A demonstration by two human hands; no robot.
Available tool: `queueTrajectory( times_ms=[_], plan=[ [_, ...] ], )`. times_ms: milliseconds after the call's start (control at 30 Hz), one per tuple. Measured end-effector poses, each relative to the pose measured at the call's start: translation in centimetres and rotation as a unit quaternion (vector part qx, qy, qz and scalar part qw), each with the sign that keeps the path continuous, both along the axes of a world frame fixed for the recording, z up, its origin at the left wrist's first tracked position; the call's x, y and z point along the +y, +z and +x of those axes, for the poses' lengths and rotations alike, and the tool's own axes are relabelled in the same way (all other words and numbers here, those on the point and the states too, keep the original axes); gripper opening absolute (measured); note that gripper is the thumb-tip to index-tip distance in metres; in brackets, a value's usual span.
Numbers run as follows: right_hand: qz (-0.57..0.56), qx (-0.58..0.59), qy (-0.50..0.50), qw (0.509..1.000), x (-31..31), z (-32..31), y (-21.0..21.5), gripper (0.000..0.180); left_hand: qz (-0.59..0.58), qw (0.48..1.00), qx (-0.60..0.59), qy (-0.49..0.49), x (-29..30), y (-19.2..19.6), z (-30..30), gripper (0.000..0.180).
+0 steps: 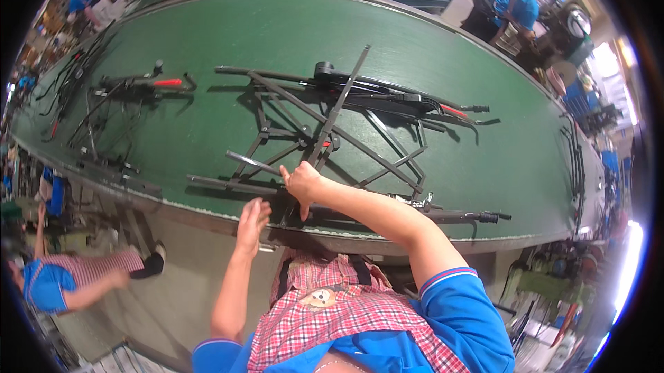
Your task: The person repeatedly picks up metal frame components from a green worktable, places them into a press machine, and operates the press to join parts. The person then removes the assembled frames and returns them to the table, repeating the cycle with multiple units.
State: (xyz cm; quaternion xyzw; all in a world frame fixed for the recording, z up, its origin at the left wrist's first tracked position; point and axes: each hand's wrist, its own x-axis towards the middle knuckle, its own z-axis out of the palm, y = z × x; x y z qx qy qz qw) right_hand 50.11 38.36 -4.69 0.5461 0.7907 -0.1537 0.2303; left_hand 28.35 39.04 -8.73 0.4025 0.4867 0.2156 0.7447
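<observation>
Lying at the far left of the green, smooth tabletop (290, 27) was a loose bunch of thin black rods (69, 72). Next came a smaller-looking, black tubular assembly with a bright red piece (167, 82). The person's left hand (254, 219) hung by the near edge, fingers loosely bent and parted, with nothing visible in it. Just to its right, the right hand (302, 183) lay over the near side of a black metal frame of crossed flat bars and round tubes (335, 120). Its index finger reached toward a shiny grey tube (252, 162); whether it gripped anything could not be told. The frame sprawled flat across the middle of the tabletop. It looked stiff and fairly weighty, its smooth tubes perhaps slippery, its crossings likely to pivot and nip fingers. Both long side tubes, held well clear of the joints, seemed the surest grip. At the far right lay slender, curved black rods (575, 165).
</observation>
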Motion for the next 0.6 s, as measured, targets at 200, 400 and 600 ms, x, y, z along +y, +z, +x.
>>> queueTrajectory(
  times_ms=[200, 400, 600],
  plan=[
    [0.066, 0.111, -0.064, 0.99, -0.7, 1.6, 2.0, 0.116, -0.167, 0.955, -0.243, 0.02, -1.0, -5.3, 1.1, 0.051],
    [0.283, 0.237, -0.046, 0.928, -4.6, 3.4, 1.3, 0.051, -0.297, 0.924, -0.241, 0.011, -0.3, -6.3, 7.1, 0.035],
    [0.46, 0.364, -0.097, 0.804, -9.8, 3.8, 9.3, 0.057, 0.001, 0.969, -0.241, 0.054, -4.2, 3.2, 7.3, 0.027]
  ],
)
